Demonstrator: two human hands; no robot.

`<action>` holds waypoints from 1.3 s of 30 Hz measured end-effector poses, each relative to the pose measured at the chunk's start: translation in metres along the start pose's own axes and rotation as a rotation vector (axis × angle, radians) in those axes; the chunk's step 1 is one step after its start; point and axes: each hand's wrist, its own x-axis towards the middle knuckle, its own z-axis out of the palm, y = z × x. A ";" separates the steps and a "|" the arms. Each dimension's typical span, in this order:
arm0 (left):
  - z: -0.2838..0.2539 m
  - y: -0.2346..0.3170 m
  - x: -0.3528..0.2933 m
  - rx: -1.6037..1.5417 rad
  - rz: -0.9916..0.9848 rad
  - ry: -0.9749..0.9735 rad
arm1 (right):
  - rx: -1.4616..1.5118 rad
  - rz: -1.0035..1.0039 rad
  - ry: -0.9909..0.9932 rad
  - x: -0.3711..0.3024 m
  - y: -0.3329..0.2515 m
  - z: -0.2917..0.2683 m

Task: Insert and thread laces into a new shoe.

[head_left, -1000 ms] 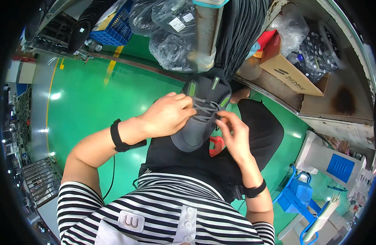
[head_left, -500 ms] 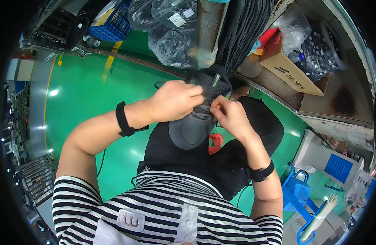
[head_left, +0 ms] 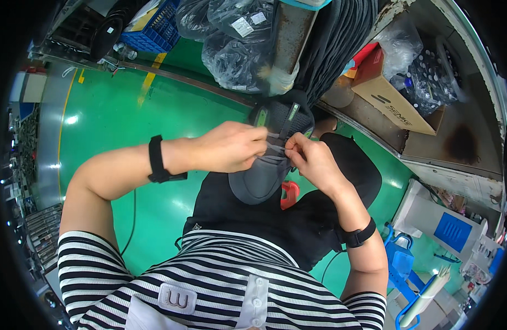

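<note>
A dark grey shoe (head_left: 253, 184) lies over my lap with its toe toward me, its tongue and a green-marked side showing. Grey shoelaces (head_left: 274, 149) cross its throat. My left hand (head_left: 231, 147) is closed at the left edge of the lacing, fingertips pinched on a lace, with the fingers slightly blurred. On the other side, my right hand (head_left: 314, 159) pinches the lace between thumb and forefinger, close against the shoe. The lace ends inside both hands are hidden.
Clear plastic bags of dark items (head_left: 237, 60) and a bundle of black cords (head_left: 339, 44) lie beyond the shoe. At the right, an open cardboard box (head_left: 393, 102) sits on a worn metal shelf. A blue crate (head_left: 154, 30) stands far left. Something red (head_left: 290, 194) shows between my legs.
My left hand has moved left and slightly toward me, off the middle of the lacing, and its forearm swung left. The right hand stays nearly in place, pinching the lace.
</note>
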 end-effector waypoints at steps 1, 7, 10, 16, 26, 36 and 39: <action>0.002 0.002 -0.006 -0.031 -0.022 0.093 | -0.020 -0.018 -0.009 0.000 -0.001 0.000; 0.026 -0.012 -0.019 0.218 0.082 0.233 | -0.005 0.058 -0.137 0.010 -0.009 -0.015; 0.029 -0.014 -0.040 0.267 0.102 0.164 | 0.112 0.115 -0.253 0.011 -0.010 -0.030; 0.054 -0.004 -0.083 0.182 -0.178 0.103 | -0.076 -0.023 -0.233 -0.002 -0.008 -0.032; -0.006 -0.025 -0.066 -1.240 -0.844 0.481 | 0.224 0.001 0.113 -0.024 0.013 -0.014; -0.055 -0.088 -0.095 0.326 -0.551 0.734 | -0.250 -0.257 0.554 -0.030 0.001 0.056; -0.035 -0.021 -0.039 -0.098 -0.372 0.420 | -0.343 -0.281 0.577 -0.029 -0.003 0.048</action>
